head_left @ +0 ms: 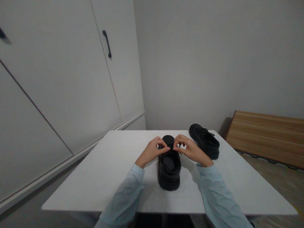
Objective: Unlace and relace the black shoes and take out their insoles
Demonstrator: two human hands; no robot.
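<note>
A black lace-up shoe (pixel 169 173) stands upright on the white table (pixel 114 175), its heel toward me and its toe pointing away. Over its lacing, my left hand (pixel 156 147) comes in from the left with thumb and fingers pinched together. From the other side my right hand (pixel 186 147) makes a like pinch, close beside the left. Both pinches sit at the black shoelace (pixel 171 148), which is thin and partly covered by my fingers. Whether it is knotted or looped I cannot tell.
A second black shoe (pixel 205 141) rests at the table's far right corner, its lace hanging at the side. White cupboard doors (pixel 66 80) rise at the left. A wooden board (pixel 272 139) leans at the right by the grey wall (pixel 215 58).
</note>
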